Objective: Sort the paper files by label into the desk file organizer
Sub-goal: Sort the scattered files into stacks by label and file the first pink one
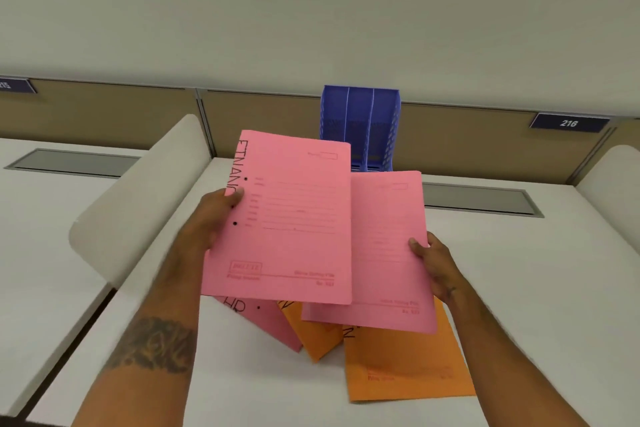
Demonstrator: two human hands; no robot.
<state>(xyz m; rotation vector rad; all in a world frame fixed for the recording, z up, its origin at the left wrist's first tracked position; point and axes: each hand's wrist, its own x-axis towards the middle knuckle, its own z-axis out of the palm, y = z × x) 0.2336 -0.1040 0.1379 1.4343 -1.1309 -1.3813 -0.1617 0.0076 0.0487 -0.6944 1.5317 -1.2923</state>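
– Holding two files up at once, that was the picture: the left grip (214, 215) had its thumb pinched over the spine edge of the first pink file (284, 218), fingers tucked behind it, raised in front of the blue file organizer (360, 125).

– And the label ran up that edge in black marker. "FINANC" was all I could read; the thumb covered the rest. The other side?

– The right grip (433, 263) pinched the second pink file (388, 253) by its right edge, thumb on the cover, on the near side of the organizer and a touch to its right. The first file overlapped its left side, so that label was hidden.

– The organizer itself stood upright at the far edge of the tabletop (519, 288), against the partition (450, 135), three slots facing us.

– Under the raised pair, nearer than the organizer, more files lay flat on the tabletop: the HR file (263, 319), pink, then an orange file (318, 333) overlapping it, and a second orange file (405, 367) nearest of all.

– And a plate (568, 123) reading 216 sat on the partition, well to the organizer's right.
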